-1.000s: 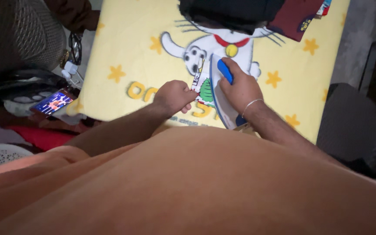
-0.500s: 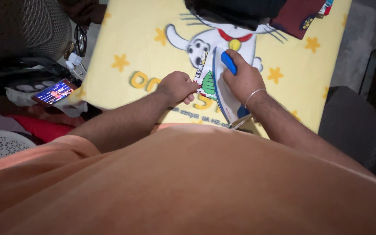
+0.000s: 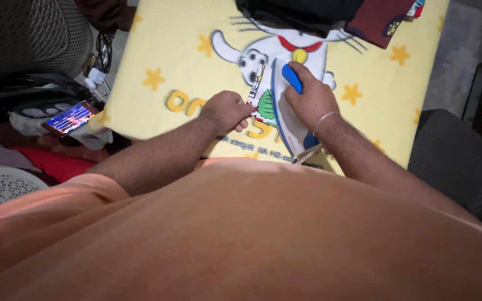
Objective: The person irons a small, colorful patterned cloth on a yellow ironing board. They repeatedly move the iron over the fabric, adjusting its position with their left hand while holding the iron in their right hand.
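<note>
Little has shifted since half a second ago — right hand (image 3: 312, 103) wraps its fingers around the iron (image 3: 285, 111) on the yellow sheet (image 3: 185, 50), left hand (image 3: 227, 111) pinching the small printed cloth (image 3: 262, 103) beside it.

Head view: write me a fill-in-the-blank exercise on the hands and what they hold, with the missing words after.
1. The right hand grips the iron by its ___ handle.
2. The left hand pinches a small printed cloth lying on the ___ blanket.
3. A lit ___ lies off the blanket's left edge.
4. The right wrist wears a thin ___.

Missing words: blue; yellow; phone; bracelet
</note>
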